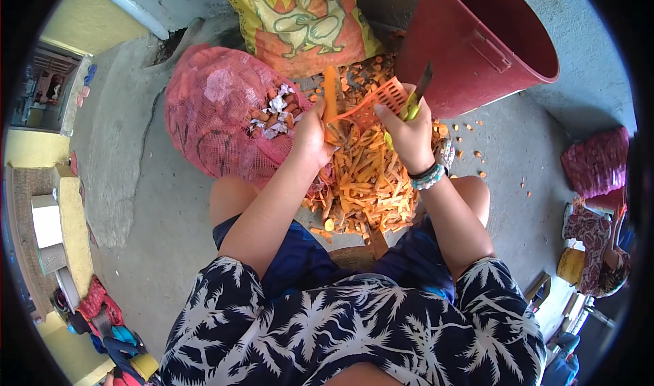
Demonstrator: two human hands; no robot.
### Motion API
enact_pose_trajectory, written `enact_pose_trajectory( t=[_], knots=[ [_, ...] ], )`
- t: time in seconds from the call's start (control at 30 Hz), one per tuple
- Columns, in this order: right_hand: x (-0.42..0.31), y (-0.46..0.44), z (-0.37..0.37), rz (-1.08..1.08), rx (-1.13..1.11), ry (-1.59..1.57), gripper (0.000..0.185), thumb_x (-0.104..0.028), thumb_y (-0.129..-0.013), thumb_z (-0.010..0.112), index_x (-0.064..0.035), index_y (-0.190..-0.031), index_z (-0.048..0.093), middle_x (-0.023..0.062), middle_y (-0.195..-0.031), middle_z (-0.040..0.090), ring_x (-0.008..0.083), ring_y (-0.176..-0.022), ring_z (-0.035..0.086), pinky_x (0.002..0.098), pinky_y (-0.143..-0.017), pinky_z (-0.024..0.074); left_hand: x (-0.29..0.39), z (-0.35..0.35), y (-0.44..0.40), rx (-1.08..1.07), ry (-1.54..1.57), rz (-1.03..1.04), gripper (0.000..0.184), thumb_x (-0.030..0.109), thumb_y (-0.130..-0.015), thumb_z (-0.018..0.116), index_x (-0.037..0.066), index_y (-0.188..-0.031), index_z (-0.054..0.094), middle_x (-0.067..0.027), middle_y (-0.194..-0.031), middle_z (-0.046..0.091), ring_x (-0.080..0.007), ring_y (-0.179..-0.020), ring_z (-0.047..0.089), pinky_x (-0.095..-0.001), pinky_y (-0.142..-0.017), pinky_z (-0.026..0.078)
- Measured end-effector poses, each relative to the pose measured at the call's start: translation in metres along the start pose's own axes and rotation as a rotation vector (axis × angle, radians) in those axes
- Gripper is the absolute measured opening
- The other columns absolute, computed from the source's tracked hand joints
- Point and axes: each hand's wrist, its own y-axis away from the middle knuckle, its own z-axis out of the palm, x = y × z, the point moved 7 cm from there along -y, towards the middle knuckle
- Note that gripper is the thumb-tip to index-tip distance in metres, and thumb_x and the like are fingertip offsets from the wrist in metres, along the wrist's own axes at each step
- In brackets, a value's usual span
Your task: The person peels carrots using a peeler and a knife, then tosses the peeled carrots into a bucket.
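My left hand (313, 135) is closed around a long orange carrot (332, 100) that points away from me. My right hand (411, 132) grips a yellow-green handled knife (424, 83), its blade pointing up and away. An orange perforated plastic piece (379, 105) lies between the hands, against the right hand's fingers; whether the left hand touches it too is unclear. Beneath both hands spreads a heap of orange peelings and strips (371, 181) between my legs.
A pink mesh sack (211, 113) stands at the left, a yellow-orange sack (300, 28) with printed birds behind. The large red bin (446, 52) is at back right. Small orange pieces (478, 154) dot the floor. Another person (599, 250) is at far right.
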Motion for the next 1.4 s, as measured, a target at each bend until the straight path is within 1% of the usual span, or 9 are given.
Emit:
enact_pose_trajectory(
  t=[0.23, 0.4, 0.5, 0.57, 0.97, 1.13, 1.3, 1.37, 1.4],
  knots=[
    [0.006, -0.04, -0.015, -0.182, 0.034, 0.269, 0.026, 0.0, -0.073, 0.067, -0.0015, -0.095, 0.055, 0.0054, -0.085, 0.062, 0.0101, -0.077, 0.057, 0.0244, -0.067, 0.0462, -0.018, -0.016, -0.001, -0.106, -0.146, -0.055, 0.034, 0.036, -0.095, 0.035, 0.009, -0.107, 0.052, -0.0025, -0.089, 0.058, -0.0136, -0.072, 0.056, -0.029, -0.062, 0.046],
    [0.025, -0.08, -0.083, -0.164, 0.457, 0.107, 0.022, 0.001, -0.074, 0.066, -0.0005, -0.092, 0.054, 0.0035, -0.078, 0.062, 0.0106, -0.067, 0.058, 0.0252, -0.06, 0.0477, -0.012, -0.001, 0.021, -0.184, -0.242, -0.164, 0.037, 0.035, -0.095, 0.036, 0.005, -0.113, 0.048, -0.0081, -0.094, 0.058, -0.0172, -0.082, 0.059, -0.0288, -0.07, 0.05],
    [0.016, -0.058, -0.059, -0.029, 0.33, 0.146, 0.022, 0.001, -0.075, 0.064, 0.0008, -0.095, 0.053, 0.0052, -0.079, 0.062, 0.0102, -0.069, 0.058, 0.0246, -0.06, 0.0479, -0.007, -0.005, 0.007, -0.164, -0.12, -0.121, 0.036, 0.035, -0.095, 0.038, 0.005, -0.113, 0.048, -0.0081, -0.094, 0.058, -0.0192, -0.081, 0.058, -0.0314, -0.072, 0.049],
    [0.01, -0.028, -0.027, 0.049, 0.158, 0.063, 0.023, 0.0, -0.076, 0.064, 0.0016, -0.096, 0.052, 0.0059, -0.081, 0.062, 0.0105, -0.069, 0.058, 0.024, -0.06, 0.048, 0.0, -0.018, -0.007, -0.052, 0.028, -0.011, 0.034, 0.033, -0.096, 0.033, 0.004, -0.108, 0.046, -0.0087, -0.085, 0.056, -0.0176, -0.069, 0.056, -0.0307, -0.06, 0.046],
    [-0.007, -0.007, 0.004, -0.142, -0.013, 0.318, 0.026, -0.003, -0.073, 0.067, 0.001, -0.094, 0.052, 0.0089, -0.079, 0.061, 0.0137, -0.072, 0.056, 0.0277, -0.064, 0.0459, -0.005, -0.017, 0.004, 0.118, 0.006, 0.129, 0.034, 0.037, -0.096, 0.03, 0.009, -0.105, 0.048, -0.0033, -0.086, 0.054, -0.0153, -0.074, 0.055, -0.0331, -0.067, 0.046],
    [0.027, -0.067, -0.031, -0.132, 0.143, 0.256, 0.024, -0.003, -0.075, 0.066, 0.0006, -0.096, 0.054, 0.0087, -0.082, 0.063, 0.0139, -0.072, 0.06, 0.0276, -0.063, 0.0482, -0.021, -0.018, 0.015, -0.095, -0.319, -0.137, 0.044, 0.045, -0.094, 0.034, 0.006, -0.11, 0.049, -0.0058, -0.089, 0.057, -0.0163, -0.077, 0.058, -0.0309, -0.069, 0.048],
    [0.035, -0.062, -0.036, -0.104, 0.278, 0.264, 0.023, -0.003, -0.077, 0.063, 0.0028, -0.096, 0.053, 0.0091, -0.082, 0.064, 0.014, -0.071, 0.06, 0.0266, -0.062, 0.0482, -0.013, -0.018, 0.005, -0.101, -0.175, -0.133, 0.036, 0.037, -0.094, 0.041, 0.007, -0.11, 0.049, -0.0065, -0.092, 0.057, -0.0174, -0.077, 0.058, -0.032, -0.071, 0.049],
    [0.016, -0.04, -0.017, -0.1, 0.211, 0.214, 0.022, 0.001, -0.076, 0.061, 0.002, -0.096, 0.052, 0.0082, -0.082, 0.063, 0.0118, -0.07, 0.059, 0.0242, -0.06, 0.0478, -0.001, -0.02, 0.0, 0.043, -0.116, -0.01, 0.035, 0.036, -0.096, 0.034, 0.006, -0.107, 0.047, -0.0053, -0.078, 0.055, -0.0142, -0.063, 0.054, -0.0276, -0.056, 0.045],
    [0.009, -0.026, -0.01, -0.061, 0.171, 0.153, 0.022, 0.002, -0.076, 0.061, 0.0017, -0.096, 0.052, 0.0078, -0.082, 0.063, 0.0113, -0.071, 0.059, 0.024, -0.061, 0.0476, 0.001, -0.022, -0.004, 0.054, -0.08, -0.007, 0.032, 0.033, -0.096, 0.032, 0.007, -0.104, 0.048, -0.0043, -0.079, 0.053, -0.0145, -0.067, 0.053, -0.0296, -0.06, 0.045]
  ],
)
